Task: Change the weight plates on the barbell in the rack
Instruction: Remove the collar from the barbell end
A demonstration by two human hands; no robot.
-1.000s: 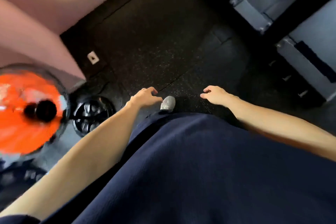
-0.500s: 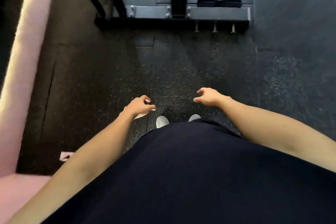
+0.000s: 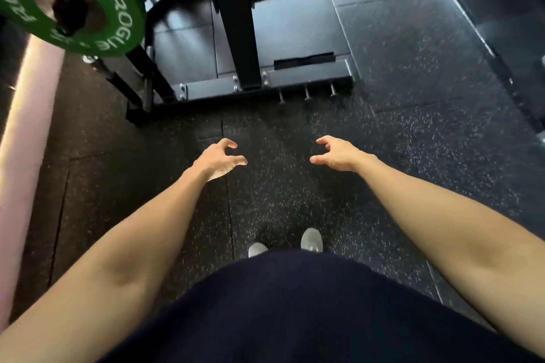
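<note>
Speckled black rubber flooring [image 3: 295, 186] fills most of the view, with the black rack [image 3: 239, 23] bolted to its base plate ahead and a pale pink wall edge [image 3: 26, 132] running down the left side. At upper left, a green weight plate [image 3: 118, 18] marked ROGUE and 10 sits up on the end of the barbell, well apart from both hands. Both bare arms reach forward over the floor, the left hand [image 3: 216, 160] and right hand [image 3: 339, 153] each empty with fingers spread and curled like claws, above two grey shoes [image 3: 311, 239] and a dark navy garment [image 3: 295, 309].
</note>
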